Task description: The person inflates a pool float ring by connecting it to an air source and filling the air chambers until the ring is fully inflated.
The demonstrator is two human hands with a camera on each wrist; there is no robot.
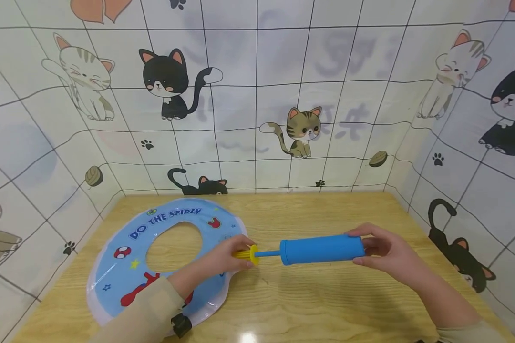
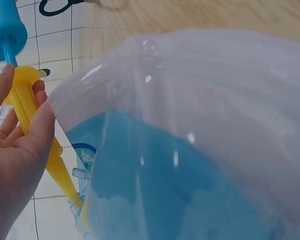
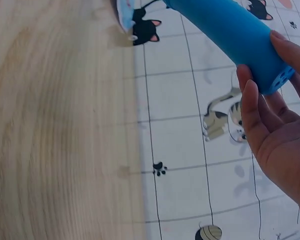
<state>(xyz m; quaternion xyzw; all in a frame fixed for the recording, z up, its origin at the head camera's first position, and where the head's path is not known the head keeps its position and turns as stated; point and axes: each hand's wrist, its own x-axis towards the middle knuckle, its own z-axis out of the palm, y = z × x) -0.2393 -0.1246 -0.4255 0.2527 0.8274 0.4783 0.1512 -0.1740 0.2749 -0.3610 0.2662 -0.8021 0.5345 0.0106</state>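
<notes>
- swim ring [image 1: 113,267]: at the left of the wooden table [image 1: 317,295], lying flat under my left forearm; the head view gives the whole ring and its lettering [image 1: 165,221], "do the spidey", while the left wrist view gives only a wrinkled, shiny stretch of its film.
- clear valve [image 2: 74,209]: shown in the left wrist view alone, at the ring's edge; the tapered tip of the yellow end piece [image 1: 253,255] meets it, though how deep the tip sits i cannot tell.
- my left hand [image 1: 223,257]: reaching in from the lower left in a pale sleeve [image 1: 148,305], fingers and thumb curled round the yellow piece just below its flange; the head view hides the tip behind this hand.
- blue rod [image 1: 268,254]: exposed between the yellow flange and the blue pump [image 1: 315,250], which i hold nearly level above the table, right of the ring.
- my right hand [image 1: 386,252]: coming from the lower right, fingers above and thumb below, gripping the pump's far end by the fingertips, palm apart from it.
- small holes [image 3: 281,80]: in the pump's end face, visible only in the right wrist view.
</notes>
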